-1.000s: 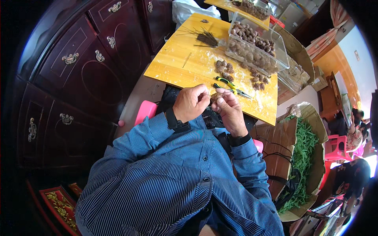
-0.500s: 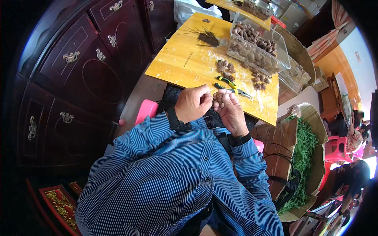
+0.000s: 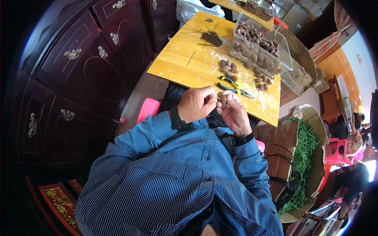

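Observation:
A small brown pine cone (image 3: 223, 100) is held in the fingertips of my right hand (image 3: 236, 116), just off the table's near edge. My left hand (image 3: 195, 104) is closed in a pinch right beside the cone; whatever lies between its thumb and forefinger is too small to make out. Just beyond my right hand, long-nose pliers (image 3: 235, 88) with yellow-and-black handles lie on the yellow table (image 3: 173, 59). Behind them sits a little cluster of pine cones (image 3: 228, 69), with more loose cones (image 3: 262, 80) to its right. A bundle of thin dark wires (image 3: 211, 38) rests farther back.
A clear plastic bin (image 3: 281, 59) full of pine cones stands at the table's far right. Below it on the right, an open cardboard box holds green shredded filler (image 3: 305, 157). Dark wooden cabinets (image 3: 78, 78) line the left. Other people are at the far right.
Both hands stay together at the pine cone, with small shifts of the fingers. The whole view has shifted slightly; the things on the table lie as before.

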Motion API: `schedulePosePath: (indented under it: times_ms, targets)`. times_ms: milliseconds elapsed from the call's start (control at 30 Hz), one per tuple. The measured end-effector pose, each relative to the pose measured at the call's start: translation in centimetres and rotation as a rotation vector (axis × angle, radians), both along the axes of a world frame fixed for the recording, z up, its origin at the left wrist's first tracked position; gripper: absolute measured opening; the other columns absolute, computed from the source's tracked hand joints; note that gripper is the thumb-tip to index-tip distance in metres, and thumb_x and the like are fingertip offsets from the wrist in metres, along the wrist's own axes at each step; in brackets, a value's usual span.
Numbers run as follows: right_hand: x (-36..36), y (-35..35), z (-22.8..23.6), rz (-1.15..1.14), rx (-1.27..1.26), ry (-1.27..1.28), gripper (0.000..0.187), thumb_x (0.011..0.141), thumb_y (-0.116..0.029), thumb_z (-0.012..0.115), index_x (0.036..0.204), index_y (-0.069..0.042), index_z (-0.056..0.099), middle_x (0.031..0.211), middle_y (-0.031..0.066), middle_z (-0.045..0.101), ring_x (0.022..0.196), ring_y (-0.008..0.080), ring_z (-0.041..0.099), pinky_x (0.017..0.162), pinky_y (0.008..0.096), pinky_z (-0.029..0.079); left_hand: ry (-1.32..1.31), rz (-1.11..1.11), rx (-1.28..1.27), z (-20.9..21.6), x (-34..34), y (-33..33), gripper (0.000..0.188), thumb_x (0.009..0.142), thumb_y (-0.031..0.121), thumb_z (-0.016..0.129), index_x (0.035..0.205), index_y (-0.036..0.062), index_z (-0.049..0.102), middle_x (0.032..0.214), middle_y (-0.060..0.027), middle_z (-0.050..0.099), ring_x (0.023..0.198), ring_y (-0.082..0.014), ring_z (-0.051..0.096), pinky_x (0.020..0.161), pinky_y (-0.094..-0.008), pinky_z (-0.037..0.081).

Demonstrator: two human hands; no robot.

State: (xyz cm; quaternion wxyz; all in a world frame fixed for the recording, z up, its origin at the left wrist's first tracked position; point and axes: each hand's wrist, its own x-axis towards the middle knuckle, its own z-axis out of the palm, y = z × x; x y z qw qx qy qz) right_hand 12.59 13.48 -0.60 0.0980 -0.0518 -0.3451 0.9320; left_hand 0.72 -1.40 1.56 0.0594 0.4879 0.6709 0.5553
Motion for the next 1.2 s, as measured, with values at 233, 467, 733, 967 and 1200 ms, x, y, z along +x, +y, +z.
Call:
schedulePosePath:
  times_ms: [233,467,733,967,1200]
  targets:
    - [0.0,0.6,-0.7,0.076,-0.011,0.066,0.023,0.102,-0.022,0.055,0.115,-0.004,0.059,0.098,0.0050,0.063,0.087,0.0183,0.064,0.081,0.0310,0.055,-0.039,-0.055,0.003,-0.1,-0.6,0.0,0.010,0.086,0.004,0.064,0.080,0.0005,0.057,0.063,-0.0028,0.057,0.055,-0.0068,0.051,0.050,-0.0258,0.042]
    - [0.4,0.7,-0.3,0.095,0.056,0.066,0.023,0.103,-0.022,0.054,0.115,-0.002,0.059,0.097,0.0046,0.063,0.085,0.0177,0.063,0.079,0.0303,0.054,-0.080,-0.142,0.001,0.1,-1.5,-0.2,0.007,0.087,0.001,0.066,0.084,-0.0004,0.060,0.066,-0.0009,0.059,0.058,-0.0040,0.051,0.051,-0.0230,0.041]
    - [0.4,0.3,0.1,0.062,0.288,-0.002,0.023,0.104,-0.022,0.051,0.114,-0.003,0.058,0.099,0.0071,0.064,0.084,0.0163,0.061,0.080,0.0316,0.054,0.047,-0.112,0.042,1.0,-2.4,-0.4,0.008,0.087,0.001,0.069,0.089,0.0013,0.061,0.068,-0.0026,0.059,0.060,-0.0064,0.055,0.054,-0.0242,0.045]
    - [0.1,-0.1,0.2,0.151,0.309,-0.067,0.022,0.104,-0.021,0.050,0.114,-0.003,0.057,0.098,0.0074,0.063,0.096,0.0184,0.064,0.094,0.0376,0.054,0.038,-0.158,0.010,1.1,-2.8,-0.6,0.013,0.086,0.000,0.069,0.096,0.0030,0.061,0.071,-0.0034,0.060,0.062,-0.0075,0.057,0.057,-0.0240,0.046]
    - [0.2,0.1,-0.5,0.173,0.372,0.005,0.022,0.104,-0.022,0.051,0.112,-0.003,0.058,0.098,0.0063,0.063,0.100,0.0186,0.064,0.096,0.0398,0.054,-0.150,-0.215,-0.034,1.0,-2.5,-0.5,0.014,0.089,0.003,0.068,0.103,0.0017,0.063,0.075,-0.0004,0.062,0.064,-0.0050,0.057,0.057,-0.0210,0.047]
